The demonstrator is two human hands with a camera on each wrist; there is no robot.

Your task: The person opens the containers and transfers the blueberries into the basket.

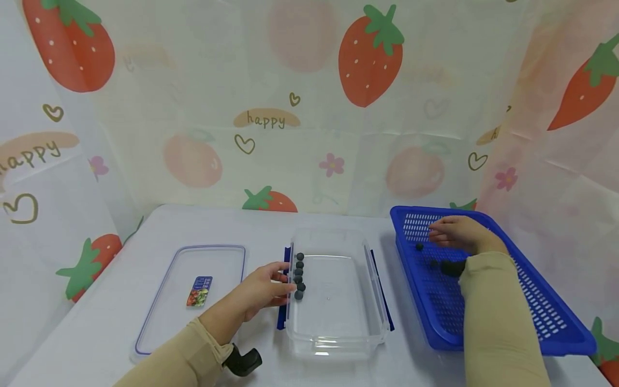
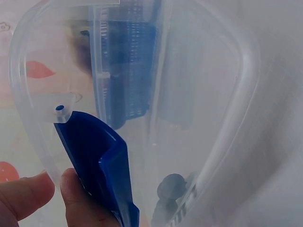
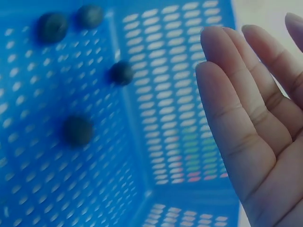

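A clear plastic box (image 1: 338, 339) with blue side latches stands in the middle of the table. Along its left wall lies a row of several small dark balls (image 1: 299, 272), perhaps blueberries. My left hand (image 1: 258, 290) pinches the rim of that wall, thumb on one side and fingers by the blue latch (image 2: 97, 156). Over the far part of a blue perforated basket (image 1: 417, 301) hovers my right hand (image 1: 459, 235), its fingers extended and nothing seen in them. Several more dark balls (image 3: 78, 131) lie on the basket floor below it.
To the left a clear lid (image 1: 164, 322) with a blue seal lies flat on the white table (image 1: 193, 226). It carries a small printed label (image 1: 199, 291). Behind the table hangs a strawberry-patterned cloth (image 1: 309, 80).
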